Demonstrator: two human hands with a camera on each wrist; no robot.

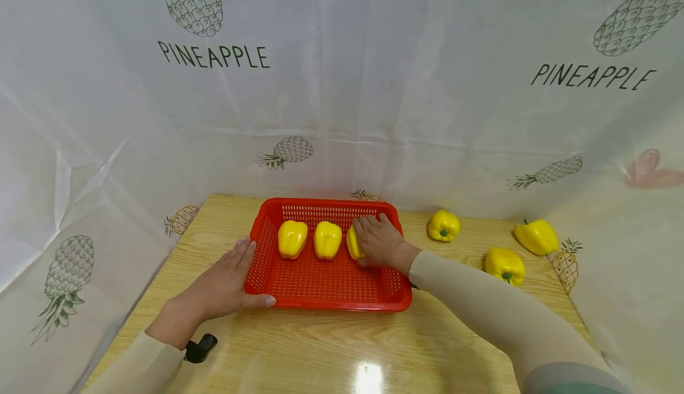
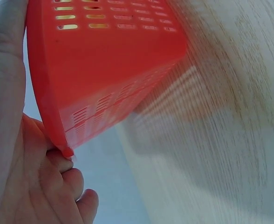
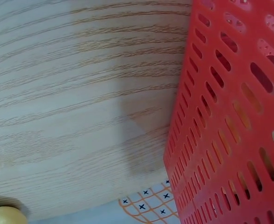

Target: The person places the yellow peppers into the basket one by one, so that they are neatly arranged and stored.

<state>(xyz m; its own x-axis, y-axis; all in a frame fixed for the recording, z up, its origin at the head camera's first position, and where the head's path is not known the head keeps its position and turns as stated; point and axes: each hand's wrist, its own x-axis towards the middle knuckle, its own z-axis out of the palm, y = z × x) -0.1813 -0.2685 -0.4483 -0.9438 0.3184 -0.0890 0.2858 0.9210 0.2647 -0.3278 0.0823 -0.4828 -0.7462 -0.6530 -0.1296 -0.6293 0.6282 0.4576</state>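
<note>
A red perforated plastic basket stands on the wooden table. Two yellow bell peppers lie in its back half: one bell pepper at the left and another bell pepper in the middle. Inside the basket, toward the right, my right hand grips a third yellow bell pepper, partly hidden beneath the fingers. My left hand rests at the basket's front left corner, fingers along the left rim and thumb on the front rim. In the left wrist view, the left fingers touch the basket rim.
Right of the basket, three more yellow peppers lie on the table: a pepper near the back edge, a pepper closer in, and a pepper at the far right. A pineapple-printed sheet hangs behind the table.
</note>
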